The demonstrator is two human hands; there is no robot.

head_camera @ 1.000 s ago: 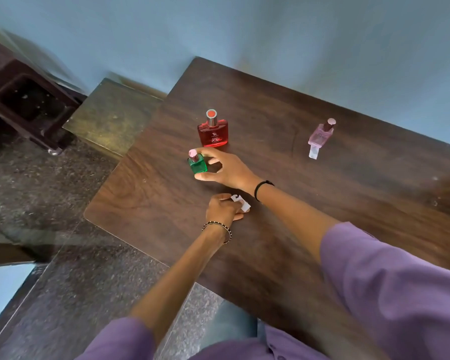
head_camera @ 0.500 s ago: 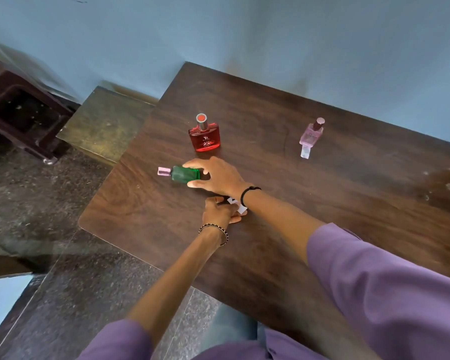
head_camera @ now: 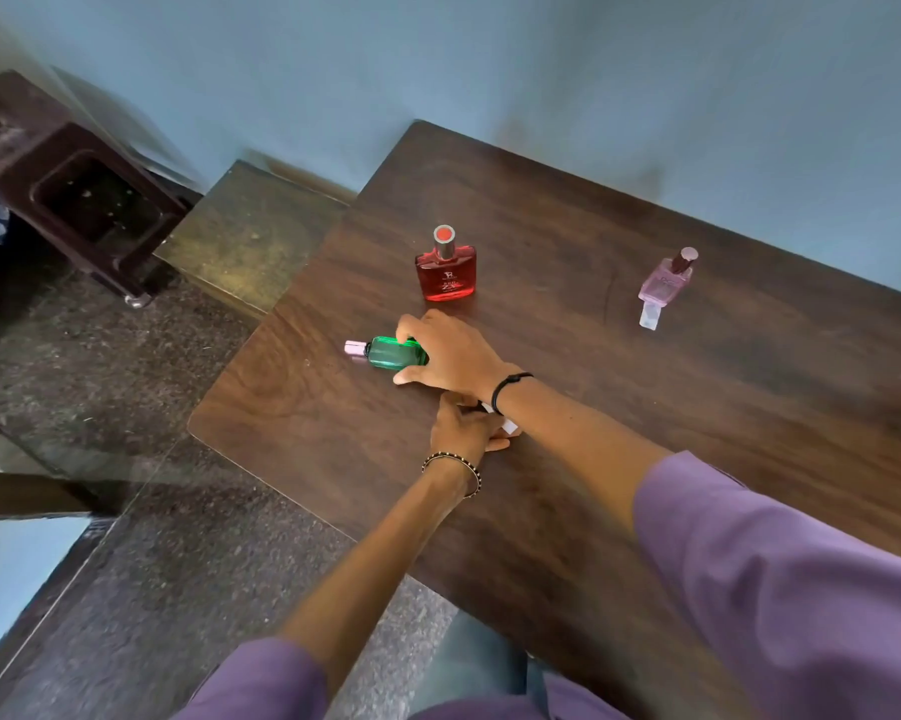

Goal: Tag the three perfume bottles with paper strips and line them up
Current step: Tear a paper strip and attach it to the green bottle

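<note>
From the head camera I see a dark wooden table (head_camera: 620,407) against a blue wall (head_camera: 542,70), my right hand (head_camera: 448,353) closed around the green bottle (head_camera: 391,352) lying on its side just in front of the upright red bottle (head_camera: 446,270), my left hand (head_camera: 461,426) pinching a paper strip (head_camera: 508,426) nearer me, pink bottle (head_camera: 666,279) well right of the red one, speckled stone floor (head_camera: 100,563) to its left.
</note>
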